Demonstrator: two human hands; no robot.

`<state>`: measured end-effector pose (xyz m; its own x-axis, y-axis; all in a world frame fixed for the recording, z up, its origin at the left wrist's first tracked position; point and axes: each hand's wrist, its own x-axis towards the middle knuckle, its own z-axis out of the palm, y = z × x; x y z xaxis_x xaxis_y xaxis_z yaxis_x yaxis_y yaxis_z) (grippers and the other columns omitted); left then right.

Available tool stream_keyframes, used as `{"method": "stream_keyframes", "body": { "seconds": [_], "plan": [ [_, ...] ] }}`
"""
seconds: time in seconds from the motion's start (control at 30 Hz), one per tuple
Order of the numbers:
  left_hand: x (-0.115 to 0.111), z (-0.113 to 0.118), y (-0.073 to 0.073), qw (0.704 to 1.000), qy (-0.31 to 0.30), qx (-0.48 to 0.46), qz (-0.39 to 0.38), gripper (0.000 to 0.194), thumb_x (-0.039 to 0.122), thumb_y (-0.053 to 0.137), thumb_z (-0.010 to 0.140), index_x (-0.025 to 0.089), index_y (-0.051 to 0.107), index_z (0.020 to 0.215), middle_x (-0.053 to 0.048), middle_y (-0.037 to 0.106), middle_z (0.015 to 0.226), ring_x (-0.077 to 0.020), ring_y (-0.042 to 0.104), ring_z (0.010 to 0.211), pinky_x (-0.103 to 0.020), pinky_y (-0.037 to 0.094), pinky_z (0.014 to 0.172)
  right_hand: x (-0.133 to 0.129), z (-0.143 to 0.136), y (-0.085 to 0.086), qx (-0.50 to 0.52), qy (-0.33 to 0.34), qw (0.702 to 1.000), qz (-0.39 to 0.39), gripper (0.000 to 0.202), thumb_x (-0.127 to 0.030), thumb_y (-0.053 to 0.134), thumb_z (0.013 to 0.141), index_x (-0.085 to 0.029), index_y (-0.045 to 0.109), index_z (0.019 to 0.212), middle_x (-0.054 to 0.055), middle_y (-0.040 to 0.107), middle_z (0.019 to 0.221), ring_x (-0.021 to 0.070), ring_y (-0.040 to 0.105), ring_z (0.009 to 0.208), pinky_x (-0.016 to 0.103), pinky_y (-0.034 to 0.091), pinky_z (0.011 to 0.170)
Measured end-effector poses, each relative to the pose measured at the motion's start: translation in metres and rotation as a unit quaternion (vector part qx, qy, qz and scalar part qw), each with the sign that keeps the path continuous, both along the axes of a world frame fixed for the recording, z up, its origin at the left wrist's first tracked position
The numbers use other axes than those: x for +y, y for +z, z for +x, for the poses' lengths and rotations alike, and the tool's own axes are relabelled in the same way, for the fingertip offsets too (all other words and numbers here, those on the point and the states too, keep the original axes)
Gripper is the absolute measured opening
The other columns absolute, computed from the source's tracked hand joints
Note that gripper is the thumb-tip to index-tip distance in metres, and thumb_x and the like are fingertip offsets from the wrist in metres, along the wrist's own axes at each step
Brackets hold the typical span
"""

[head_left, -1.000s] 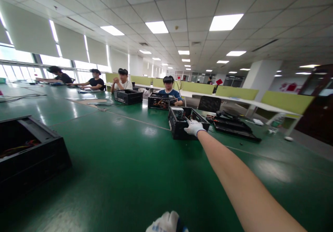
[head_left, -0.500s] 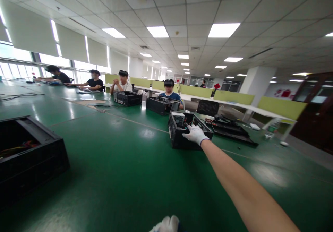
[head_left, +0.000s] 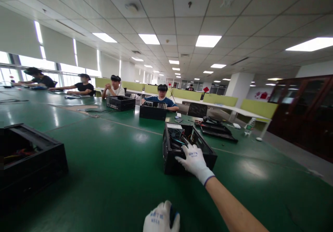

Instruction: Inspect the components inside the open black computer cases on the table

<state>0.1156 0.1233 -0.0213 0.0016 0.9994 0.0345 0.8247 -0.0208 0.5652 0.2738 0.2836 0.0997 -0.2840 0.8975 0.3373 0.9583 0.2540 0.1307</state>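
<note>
A black computer case (head_left: 170,159) lies on the green table with its upper side uncovered, and a fan (head_left: 174,134) and wires show inside. My right hand (head_left: 194,159), in a white work glove, clasps its near wall, fingers reaching over the rim and thumb along the outer face. At the bottom edge of the view is my left hand (head_left: 160,218), also gloved, low over the table and apart from the case. Its thumb stands off from the bent fingers, and nothing shows between them.
Another black case (head_left: 52,155) stands at the left. Farther back are two more cases (head_left: 153,112) (head_left: 121,103), with several people seated beyond. Black panels (head_left: 218,131), a plastic bottle (head_left: 250,126) and small items lie at the table's right far side.
My right hand has drawn the computer case nearer, away from the case behind it. My left hand shows more fully at the bottom. The whole view has turned slightly right.
</note>
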Motion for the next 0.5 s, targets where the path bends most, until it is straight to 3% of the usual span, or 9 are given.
{"method": "stream_keyframes", "body": {
  "seconds": [0.1, 0.2, 0.33, 0.5],
  "plan": [
    [-0.001, -0.003, 0.006, 1.0, -0.005, -0.01, 0.013, 0.038, 0.043, 0.05, 0.095, 0.021, 0.065, 0.123, -0.01, 0.072, 0.114, -0.0239, 0.069, 0.104, -0.037, 0.052, 0.093, -0.032, -0.002, -0.002, 0.011, -0.004, 1.0, 0.007, 0.065, -0.072, 0.049, 0.086, -0.021, 0.063, 0.125, 0.018, 0.059, 0.126, 0.0373, 0.048, 0.118, 0.047, 0.038, 0.091],
    [-0.002, -0.008, 0.009, 0.996, 0.033, -0.053, 0.06, 0.041, 0.044, 0.044, 0.096, 0.019, 0.066, 0.12, -0.01, 0.073, 0.114, -0.0229, 0.069, 0.105, -0.035, 0.052, 0.092, -0.059, -0.002, -0.003, 0.019, -0.011, 1.0, 0.008, 0.064, -0.073, 0.05, 0.085, -0.022, 0.064, 0.122, 0.019, 0.061, 0.121, 0.0383, 0.049, 0.117, 0.048, 0.038, 0.092],
    [0.0, -0.019, 0.01, 0.971, 0.101, -0.141, 0.166, 0.04, 0.047, 0.041, 0.097, 0.02, 0.067, 0.109, -0.011, 0.073, 0.106, -0.0241, 0.071, 0.098, -0.035, 0.052, 0.087, -0.09, -0.002, -0.002, 0.029, -0.019, 0.999, -0.001, 0.063, -0.073, 0.051, 0.084, -0.023, 0.065, 0.121, 0.018, 0.062, 0.12, 0.0386, 0.05, 0.114, 0.05, 0.039, 0.092],
    [0.004, -0.039, 0.017, 0.942, 0.121, -0.196, 0.243, 0.038, 0.047, 0.037, 0.098, 0.021, 0.064, 0.102, -0.01, 0.072, 0.096, -0.024, 0.069, 0.089, -0.034, 0.051, 0.081, -0.126, -0.002, 0.002, 0.037, -0.031, 0.998, -0.028, 0.063, -0.072, 0.054, 0.083, -0.025, 0.065, 0.123, 0.018, 0.061, 0.125, 0.0377, 0.051, 0.115, 0.05, 0.039, 0.094]
  ]
}}
